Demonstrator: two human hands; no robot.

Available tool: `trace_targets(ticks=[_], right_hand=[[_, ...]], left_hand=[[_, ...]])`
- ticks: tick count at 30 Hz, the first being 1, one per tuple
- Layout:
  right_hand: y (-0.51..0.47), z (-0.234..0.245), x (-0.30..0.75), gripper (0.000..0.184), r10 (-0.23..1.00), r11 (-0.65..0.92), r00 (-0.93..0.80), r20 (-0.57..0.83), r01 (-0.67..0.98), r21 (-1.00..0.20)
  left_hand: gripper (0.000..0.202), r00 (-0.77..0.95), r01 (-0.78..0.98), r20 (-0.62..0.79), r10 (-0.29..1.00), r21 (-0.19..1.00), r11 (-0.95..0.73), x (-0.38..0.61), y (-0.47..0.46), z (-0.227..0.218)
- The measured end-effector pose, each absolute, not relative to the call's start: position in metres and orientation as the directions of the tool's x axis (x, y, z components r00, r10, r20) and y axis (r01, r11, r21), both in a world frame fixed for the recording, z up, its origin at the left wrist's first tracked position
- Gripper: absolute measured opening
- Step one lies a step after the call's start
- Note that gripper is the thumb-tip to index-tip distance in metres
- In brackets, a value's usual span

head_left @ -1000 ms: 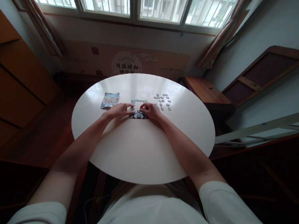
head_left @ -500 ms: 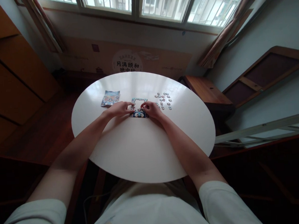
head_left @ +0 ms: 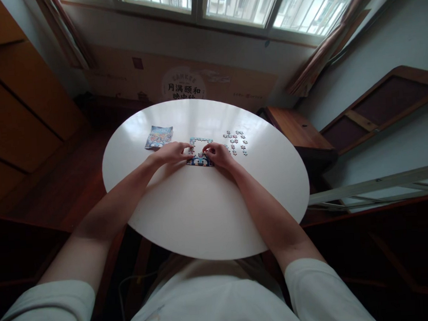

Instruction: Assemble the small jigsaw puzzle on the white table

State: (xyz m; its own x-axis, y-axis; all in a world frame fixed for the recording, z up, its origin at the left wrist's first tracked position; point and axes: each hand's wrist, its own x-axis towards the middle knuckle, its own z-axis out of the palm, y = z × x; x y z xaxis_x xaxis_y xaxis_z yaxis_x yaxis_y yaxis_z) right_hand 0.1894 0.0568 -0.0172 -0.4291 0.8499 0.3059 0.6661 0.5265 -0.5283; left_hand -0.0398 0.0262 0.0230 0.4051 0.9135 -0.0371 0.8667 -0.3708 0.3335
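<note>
A partly assembled jigsaw puzzle lies on the white oval table, its frame and dark blue lower part joined around a bare middle. At its left edge rests my left hand, thumb and fingers apart and touching the border. My right hand is over the puzzle's right side, fingertips pinched on a small puzzle piece, mostly hidden by the fingers. Several loose puzzle pieces are scattered to the right of this hand.
A colourful picture packet lies on the table beyond my left forearm. Behind the table's right side stands a wooden cabinet. A window and a printed wall banner are at the far side.
The camera view has shifted slightly. Both hands stay at the puzzle, with only small movement of the right fingertips over its lower middle.
</note>
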Motion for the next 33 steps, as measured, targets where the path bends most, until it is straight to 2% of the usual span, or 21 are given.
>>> trace_targets(ticks=[33], right_hand=[[0.0579,-0.0191,0.1906,0.023,0.844,0.536,-0.428,0.324,0.659,-0.527]], left_hand=[[0.062,0.422,0.86,-0.033,0.906,0.332,-0.388,-0.0416,0.0297,0.0193]])
